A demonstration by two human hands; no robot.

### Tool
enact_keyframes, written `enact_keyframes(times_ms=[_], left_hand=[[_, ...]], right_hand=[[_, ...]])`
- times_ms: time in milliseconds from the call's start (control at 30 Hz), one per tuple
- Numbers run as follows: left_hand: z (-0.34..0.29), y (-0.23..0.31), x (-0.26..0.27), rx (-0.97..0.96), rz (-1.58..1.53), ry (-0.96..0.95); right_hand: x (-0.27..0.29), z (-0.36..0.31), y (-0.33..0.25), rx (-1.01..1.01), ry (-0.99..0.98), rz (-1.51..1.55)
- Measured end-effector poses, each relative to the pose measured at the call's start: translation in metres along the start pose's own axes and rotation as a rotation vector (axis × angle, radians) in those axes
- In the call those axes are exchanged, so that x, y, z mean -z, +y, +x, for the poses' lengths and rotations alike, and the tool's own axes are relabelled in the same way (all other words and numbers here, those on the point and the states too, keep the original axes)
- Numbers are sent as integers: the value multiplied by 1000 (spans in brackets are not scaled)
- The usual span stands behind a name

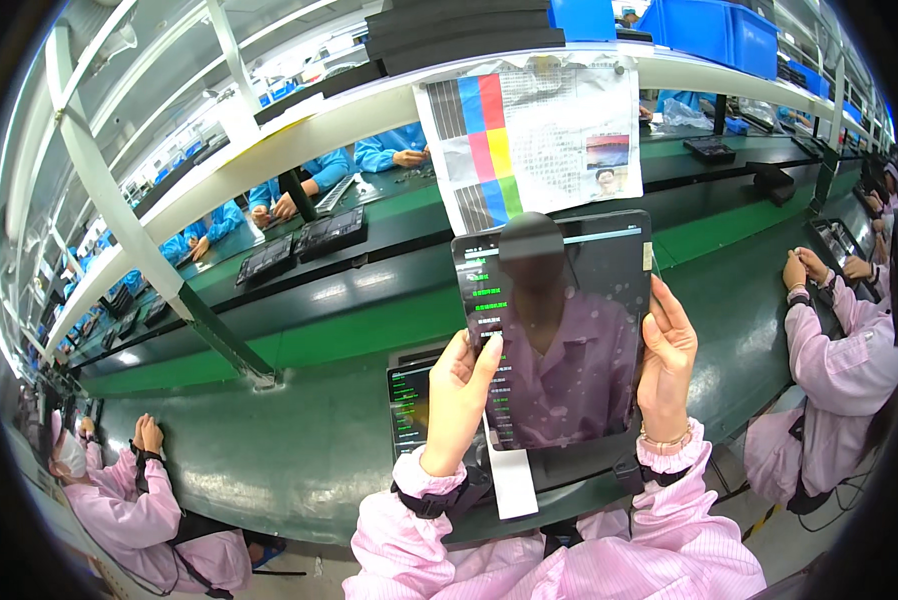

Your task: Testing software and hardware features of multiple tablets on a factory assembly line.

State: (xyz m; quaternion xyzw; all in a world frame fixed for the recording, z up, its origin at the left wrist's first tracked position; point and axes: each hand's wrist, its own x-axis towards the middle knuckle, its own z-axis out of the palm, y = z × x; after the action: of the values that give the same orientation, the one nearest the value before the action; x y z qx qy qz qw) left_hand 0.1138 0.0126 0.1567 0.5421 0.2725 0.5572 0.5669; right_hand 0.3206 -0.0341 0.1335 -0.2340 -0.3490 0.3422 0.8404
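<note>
Held upright in front of me is a dark tablet (pixel 584 350); its lit screen shows a column of green and white text lines along the left and a reflection of a pink-clad person. My left hand (pixel 456 392) grips its left edge, the thumb lying over the screen near the text. On the opposite edge, my right hand (pixel 666 355) is closed around the side with the fingers behind. A second tablet (pixel 407 410) with green text lies on the bench behind my left hand. Under the held tablet a white paper strip (pixel 514 485) rests at the bench edge.
A printed sheet (pixel 559 150) with colour blocks hangs from the white shelf rail (pixel 369 97) behind the tablet. The green bench (pixel 299 430) spreads both ways, a slanted post (pixel 209 320) at its left. Co-workers in pink (pixel 119 495) sit either side; people in blue work beyond the conveyor.
</note>
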Motion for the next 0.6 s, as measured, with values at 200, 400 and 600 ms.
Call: enact_keyframes(times_ms=[200, 400, 600], left_hand=[[1, -10, 8, -4, 68, 5], [-9, -8, 8, 30, 26, -40], [-51, -25, 36, 286, 130, -228]], right_hand=[[-1, -2, 6, 33, 9, -43], [-2, -2, -1, 7, -7, 2], [-8, 4, -12, 39, -47, -21]])
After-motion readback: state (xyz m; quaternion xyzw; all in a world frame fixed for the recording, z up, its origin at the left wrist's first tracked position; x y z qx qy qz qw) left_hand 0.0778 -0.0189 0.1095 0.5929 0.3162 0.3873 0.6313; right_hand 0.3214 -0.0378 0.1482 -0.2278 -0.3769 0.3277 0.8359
